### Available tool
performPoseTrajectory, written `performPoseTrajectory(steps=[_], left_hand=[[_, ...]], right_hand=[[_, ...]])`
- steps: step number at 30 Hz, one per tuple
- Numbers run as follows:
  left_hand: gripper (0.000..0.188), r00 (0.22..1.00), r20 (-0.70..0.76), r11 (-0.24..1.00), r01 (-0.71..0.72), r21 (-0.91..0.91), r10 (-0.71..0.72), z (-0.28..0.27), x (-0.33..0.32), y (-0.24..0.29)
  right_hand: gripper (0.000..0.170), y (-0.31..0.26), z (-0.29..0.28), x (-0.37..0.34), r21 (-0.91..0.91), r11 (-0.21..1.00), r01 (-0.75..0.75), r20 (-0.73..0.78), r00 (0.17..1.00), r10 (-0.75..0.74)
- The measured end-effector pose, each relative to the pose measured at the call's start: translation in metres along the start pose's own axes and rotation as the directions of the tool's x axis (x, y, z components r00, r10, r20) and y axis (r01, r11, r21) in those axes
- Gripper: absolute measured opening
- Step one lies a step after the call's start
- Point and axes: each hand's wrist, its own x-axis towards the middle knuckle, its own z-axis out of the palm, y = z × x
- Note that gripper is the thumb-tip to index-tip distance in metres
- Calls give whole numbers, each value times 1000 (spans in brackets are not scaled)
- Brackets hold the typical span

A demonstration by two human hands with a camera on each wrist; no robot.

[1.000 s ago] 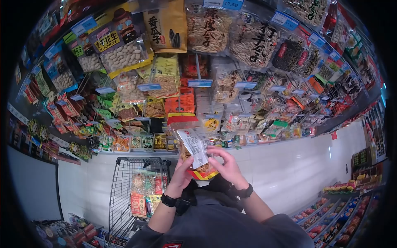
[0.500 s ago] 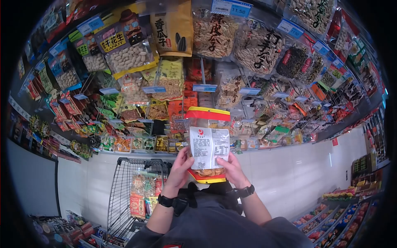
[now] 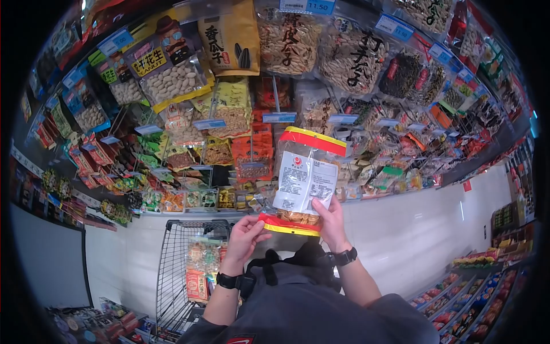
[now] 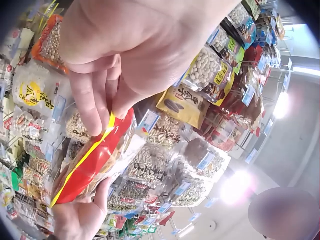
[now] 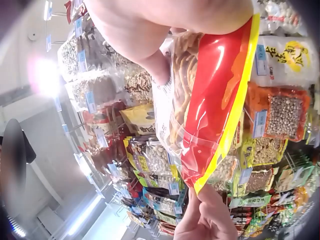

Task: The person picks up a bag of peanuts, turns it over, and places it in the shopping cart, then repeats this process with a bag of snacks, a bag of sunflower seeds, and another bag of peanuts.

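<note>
A clear snack bag (image 3: 305, 182) with red and yellow ends and a white printed label is held up in front of the body, tilted. The left hand (image 3: 245, 242) pinches its lower left corner between thumb and fingers. On the lower right side, the right hand (image 3: 332, 225) grips the bag with the thumb over the label. In the left wrist view the left hand (image 4: 135, 55) pinches the yellow edge of the bag (image 4: 95, 162). The right wrist view shows the right hand (image 5: 165, 30) round the bag (image 5: 215, 100), round brown pieces visible inside.
Hanging packs of nuts and seeds (image 3: 350, 60) fill the shelves ahead, with price tags below them. A wire cart (image 3: 166, 275) holding several packs stands at the lower left. Low shelves of goods (image 3: 470, 304) are at the lower right.
The bag was tilted with its label askew, then upright, and has now shifted right and up and leans. The left hand has moved from its side to its bottom corner.
</note>
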Motion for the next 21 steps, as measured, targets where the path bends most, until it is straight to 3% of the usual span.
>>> performPoseTrajectory(steps=[8,10,21], left_hand=[[9,997,-68,995,23,-100,-30,-1,-21,-20],[11,994,-58,994,88,-59,-91,-12,-22,-26],[21,993,-120,988,23,154,-4,-33,-9,-18]], right_hand=[[39,-9,2,1,-39,999,-5,45,999,7],[42,-10,3,-2,-174,985,22,127,992,0],[39,-1,9,-7,-195,974,-114,193,969,153]])
